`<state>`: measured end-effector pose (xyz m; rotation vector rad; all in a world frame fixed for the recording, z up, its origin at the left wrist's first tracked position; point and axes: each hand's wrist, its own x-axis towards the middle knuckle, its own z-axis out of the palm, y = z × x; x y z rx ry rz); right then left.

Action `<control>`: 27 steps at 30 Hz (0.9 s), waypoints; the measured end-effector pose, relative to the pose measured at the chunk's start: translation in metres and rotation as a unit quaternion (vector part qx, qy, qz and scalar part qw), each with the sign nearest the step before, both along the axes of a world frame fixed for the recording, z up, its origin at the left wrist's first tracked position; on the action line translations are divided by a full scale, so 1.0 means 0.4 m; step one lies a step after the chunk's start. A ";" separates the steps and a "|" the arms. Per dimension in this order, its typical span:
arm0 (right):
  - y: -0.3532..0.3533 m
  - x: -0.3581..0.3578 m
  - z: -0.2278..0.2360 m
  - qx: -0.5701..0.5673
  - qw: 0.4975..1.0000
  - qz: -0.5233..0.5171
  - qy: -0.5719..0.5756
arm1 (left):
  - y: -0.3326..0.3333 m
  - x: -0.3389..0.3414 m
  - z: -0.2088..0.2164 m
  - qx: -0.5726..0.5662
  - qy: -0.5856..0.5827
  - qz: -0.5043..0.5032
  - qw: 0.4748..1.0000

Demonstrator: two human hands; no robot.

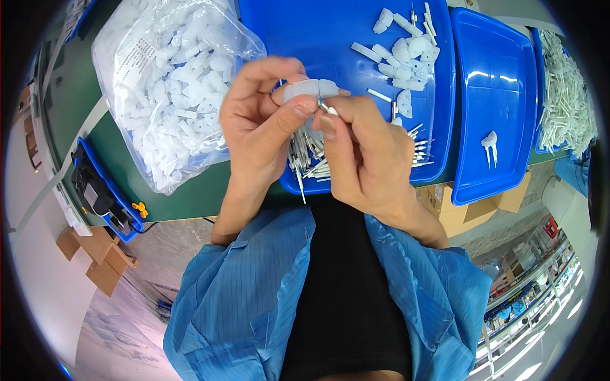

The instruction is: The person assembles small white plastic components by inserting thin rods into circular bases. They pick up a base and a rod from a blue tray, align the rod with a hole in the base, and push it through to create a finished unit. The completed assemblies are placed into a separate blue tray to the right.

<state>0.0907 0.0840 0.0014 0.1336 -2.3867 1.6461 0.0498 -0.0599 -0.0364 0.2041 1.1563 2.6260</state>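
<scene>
Above the near part of a large blue tray (305, 38), my two hands meet. My left hand (251, 120) pinches a translucent white plastic piece (300, 91) between thumb and fingers. My right hand (375, 149) is closed on a thin rod (325, 108) with a metal part and a white end, held against the plastic piece. Exactly how the two fit together is hidden by the fingers. Below my hands in the tray lie many white rods with metal tips (305, 155). More plastic pieces (410, 60) are scattered at the tray's far right.
A clear bag (184, 95) full of white plastic pieces lies at the left. To the right, a smaller blue tray (489, 63) holds one plastic piece with two rods (489, 146). Beyond it is a heap of rods (565, 95). A narrow blue bin (124, 197) holds a black device.
</scene>
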 end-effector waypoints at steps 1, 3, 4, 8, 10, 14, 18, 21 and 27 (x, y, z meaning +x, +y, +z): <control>-0.001 0.002 0.001 0.002 1.000 0.002 -0.029 | 0.003 0.004 -0.005 0.005 -0.008 0.013 1.000; 0.001 0.003 0.005 0.006 0.996 0.005 -0.086 | 0.016 0.012 -0.010 0.013 -0.024 0.040 0.999; 0.014 -0.001 0.012 0.009 0.994 0.019 -0.111 | 0.019 0.008 -0.002 -0.033 -0.005 0.063 0.997; 0.026 -0.001 -0.006 0.018 0.994 0.100 0.047 | 0.034 -0.002 0.012 -0.109 0.064 0.078 0.989; 0.020 0.000 0.000 0.008 0.991 0.124 0.041 | 0.029 0.001 0.034 -0.096 0.015 0.048 0.994; 0.014 -0.007 0.012 0.019 0.998 0.055 -0.019 | 0.018 0.003 0.017 -0.151 0.027 0.035 0.988; 0.035 -0.015 0.025 0.042 0.995 0.011 -0.086 | 0.031 -0.003 0.028 -0.149 0.026 0.058 0.987; 0.046 -0.010 0.031 0.055 0.997 0.043 -0.044 | 0.030 0.004 0.028 -0.177 0.036 0.049 0.982; 0.044 -0.018 0.031 0.100 0.993 0.037 -0.058 | 0.026 0.004 0.021 -0.214 0.099 0.065 0.970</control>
